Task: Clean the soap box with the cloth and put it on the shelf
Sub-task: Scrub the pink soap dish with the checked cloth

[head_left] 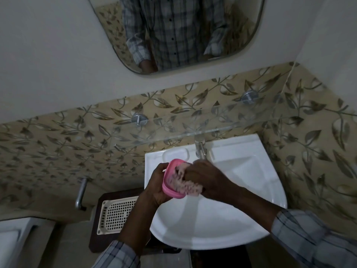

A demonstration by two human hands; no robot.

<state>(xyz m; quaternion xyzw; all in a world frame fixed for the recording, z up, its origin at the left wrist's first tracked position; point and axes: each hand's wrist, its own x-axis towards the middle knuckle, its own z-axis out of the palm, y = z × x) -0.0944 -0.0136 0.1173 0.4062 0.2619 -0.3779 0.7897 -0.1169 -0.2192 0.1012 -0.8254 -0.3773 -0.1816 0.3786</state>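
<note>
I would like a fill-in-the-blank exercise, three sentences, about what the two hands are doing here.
1. The left hand holds a ____ soap box.
2. The right hand presses a ____ into the box.
3. Both hands work over the white ____.

Missing words: pink; cloth; sink.

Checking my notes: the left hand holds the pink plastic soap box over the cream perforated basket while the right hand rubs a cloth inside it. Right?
No: the head view shows the left hand holding the pink plastic soap box over the white sink, not the basket; the right hand rubs the cloth inside.
</note>
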